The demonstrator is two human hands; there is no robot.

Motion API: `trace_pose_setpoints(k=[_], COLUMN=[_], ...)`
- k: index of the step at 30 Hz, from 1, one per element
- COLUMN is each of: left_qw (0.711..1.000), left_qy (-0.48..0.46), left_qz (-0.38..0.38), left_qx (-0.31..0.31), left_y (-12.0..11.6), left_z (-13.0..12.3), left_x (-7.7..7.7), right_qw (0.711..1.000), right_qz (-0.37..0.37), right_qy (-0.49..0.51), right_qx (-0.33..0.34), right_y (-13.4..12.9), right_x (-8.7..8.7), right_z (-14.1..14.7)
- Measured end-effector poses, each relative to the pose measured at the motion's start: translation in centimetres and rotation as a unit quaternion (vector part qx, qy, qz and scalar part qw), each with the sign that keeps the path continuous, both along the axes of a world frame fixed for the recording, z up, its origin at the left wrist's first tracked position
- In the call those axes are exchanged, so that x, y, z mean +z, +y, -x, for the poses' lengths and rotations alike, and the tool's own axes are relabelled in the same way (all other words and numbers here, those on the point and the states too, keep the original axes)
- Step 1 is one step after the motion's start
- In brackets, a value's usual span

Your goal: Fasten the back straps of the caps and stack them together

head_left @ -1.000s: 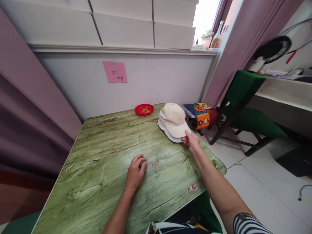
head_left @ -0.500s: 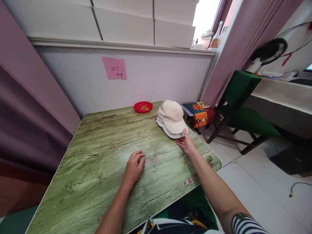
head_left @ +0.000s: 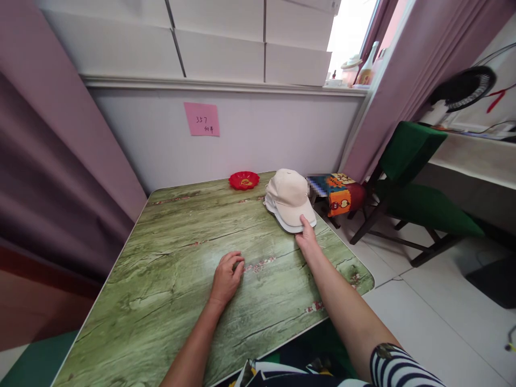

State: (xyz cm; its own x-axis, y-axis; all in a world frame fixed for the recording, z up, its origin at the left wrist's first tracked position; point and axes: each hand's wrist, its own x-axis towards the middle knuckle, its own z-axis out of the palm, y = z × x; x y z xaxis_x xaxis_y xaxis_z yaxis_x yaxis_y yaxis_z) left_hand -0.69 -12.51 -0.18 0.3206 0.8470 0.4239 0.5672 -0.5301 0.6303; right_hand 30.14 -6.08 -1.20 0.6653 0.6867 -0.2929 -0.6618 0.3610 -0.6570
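A stack of baseball caps (head_left: 289, 191) sits at the table's right side, a cream one on top with a white brim and a dark edge showing below it. My right hand (head_left: 307, 234) grips the stack by the front of the brims, thumb on top and fingers hidden underneath. My left hand (head_left: 228, 274) rests on the green wood-patterned table (head_left: 161, 290), holding nothing, fingers loosely bent and thumb apart from them.
At the table's back edge lies a red scalloped dish (head_left: 244, 180). Beyond the right edge stand a stool with a patterned cover (head_left: 342, 196) and a green chair (head_left: 419, 156). A pink note (head_left: 202, 119) is stuck on the wall behind.
My right hand has closed on the cap brims, its fingers slipping under them. My left hand stays about where it was on the table. The whole view has shifted slightly.
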Motion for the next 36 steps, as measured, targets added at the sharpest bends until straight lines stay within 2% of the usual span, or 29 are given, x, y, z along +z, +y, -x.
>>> trace_pose_setpoints(k=[4,9,14,17,28,31,33,34,36], left_qw=[1.0,1.0,1.0,1.0,1.0,1.0,1.0,1.0,1.0], left_qy=[-0.006,-0.01,-0.009,-0.007,-0.001,-0.003,-0.003,-0.003,0.001], left_qz=[-0.006,-0.006,-0.004,-0.001,0.006,0.005,0.004,0.003,0.003], left_qx=[-0.009,-0.011,-0.009,-0.007,-0.009,-0.011,-0.013,-0.013,-0.013], left_y=[-0.2,-0.5,-0.8,-0.9,-1.0,-1.0,-0.9,-0.9,-0.9], left_z=[-0.1,-0.1,-0.1,-0.2,-0.2,-0.1,-0.1,-0.1,-0.2], left_x=[0.3,0.3,0.3,0.4,0.5,0.5,0.5,0.5,0.5], right_qw=[0.999,0.997,0.995,0.993,0.988,0.98,0.947,0.91,0.802], right_qz=[0.009,0.028,0.076,0.089,0.101,0.108,0.111,0.117,0.134], right_qy=[-0.016,-0.039,-0.055,-0.07,-0.107,-0.138,-0.258,-0.348,-0.531], right_qx=[-0.049,-0.059,-0.038,-0.017,0.045,0.094,0.159,0.19,0.24], right_y=[0.5,-1.3,-3.5,-4.3,-6.5,-8.0,-9.2,-9.8,-10.8], right_x=[0.1,-0.7,-2.1,-2.4,-1.1,-0.8,-0.3,0.0,0.9], right_z=[0.4,1.9,3.5,4.1,5.3,6.8,8.0,8.6,9.8])
